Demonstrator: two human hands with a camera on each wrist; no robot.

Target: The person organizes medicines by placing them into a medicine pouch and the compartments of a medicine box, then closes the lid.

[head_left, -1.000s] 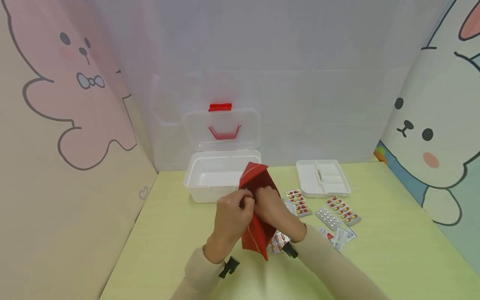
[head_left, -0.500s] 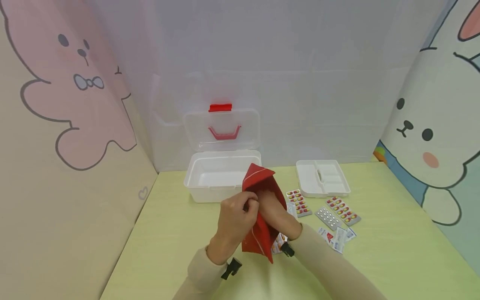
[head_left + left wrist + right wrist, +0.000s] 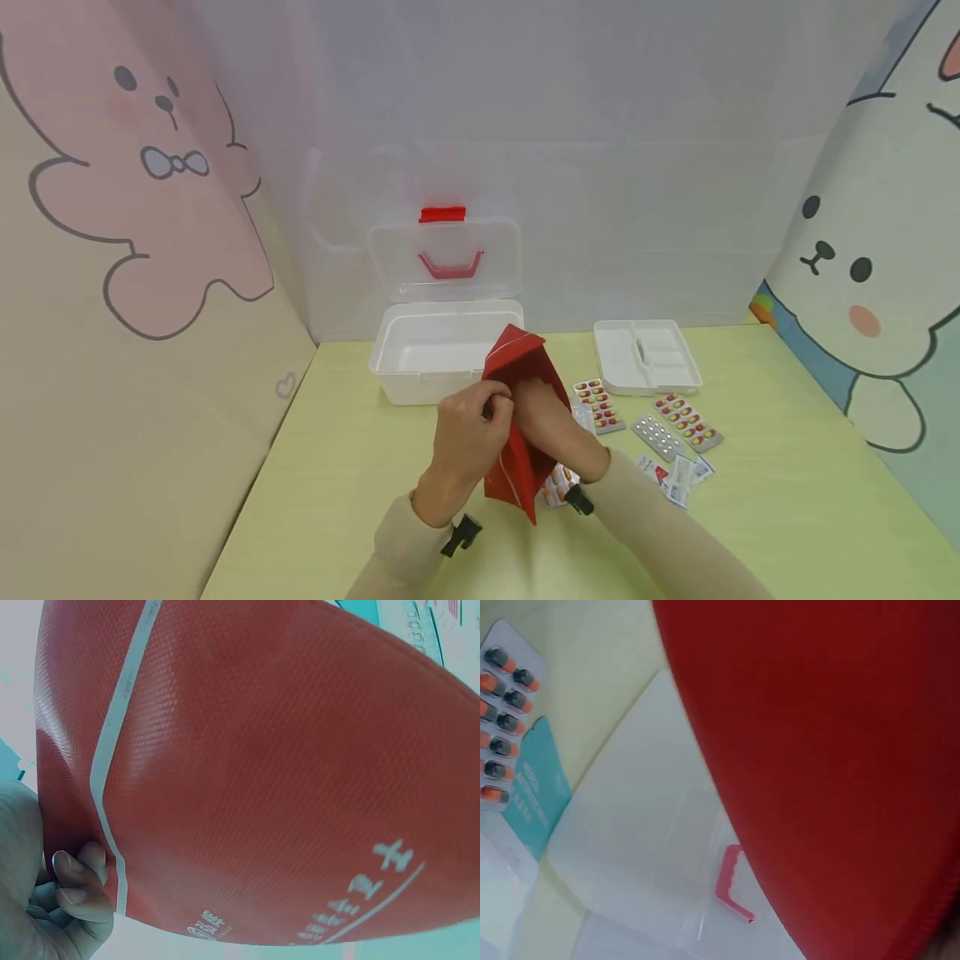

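My left hand (image 3: 468, 429) grips the edge of a red pouch (image 3: 517, 475) with white piping, held up over the table in front of the white box. Its curled fingers (image 3: 79, 889) pinch the rim in the left wrist view, where white lettering runs along the red side (image 3: 277, 765). My right hand (image 3: 555, 421) reaches into the gaping mouth of the pouch. The fingers of that hand are hidden inside, and I cannot tell what they hold. In the right wrist view the pouch wall (image 3: 802, 735) covers much of the picture.
Behind stands an open white box (image 3: 420, 387), its clear lid (image 3: 390, 250) raised. A white divided tray (image 3: 615, 379) lies at the right. Blister packs (image 3: 600, 408) of capsules, a silver tablet pack (image 3: 657, 437) and small sachets (image 3: 678, 479) lie nearby. A teal packet (image 3: 536, 791) shows too.
Over the last second the pouch and both hands shift slightly right, then slightly back left. The right hand stays in the pouch's mouth and the left keeps its grip.
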